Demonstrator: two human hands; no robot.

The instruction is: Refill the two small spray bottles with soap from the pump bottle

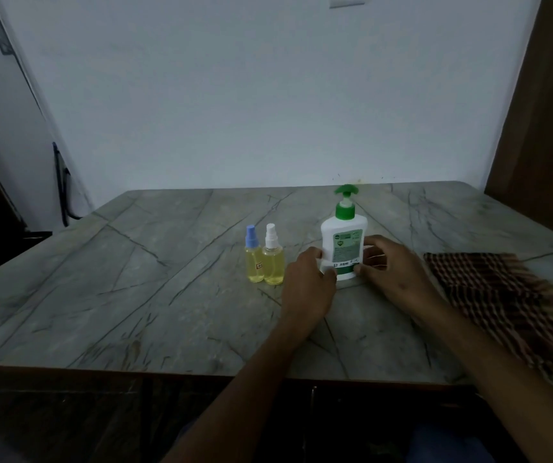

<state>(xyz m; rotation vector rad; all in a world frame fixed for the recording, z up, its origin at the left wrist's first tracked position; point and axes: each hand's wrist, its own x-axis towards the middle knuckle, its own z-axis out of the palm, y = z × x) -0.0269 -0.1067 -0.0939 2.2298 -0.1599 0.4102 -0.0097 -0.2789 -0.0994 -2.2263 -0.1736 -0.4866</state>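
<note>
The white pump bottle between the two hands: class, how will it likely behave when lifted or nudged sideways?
The pump bottle looks like rigid plastic, so it should probably keep its shape between the left hand and right hand. Its tall body and raised green pump suggest it may tip if pushed high up. Its smooth surface might be slippery.

On the counter [155, 295], two spray bottles [264, 259] stood touching, just left of the pump bottle [344, 242]; a folded cloth [509, 302] lay well to its right.
</note>
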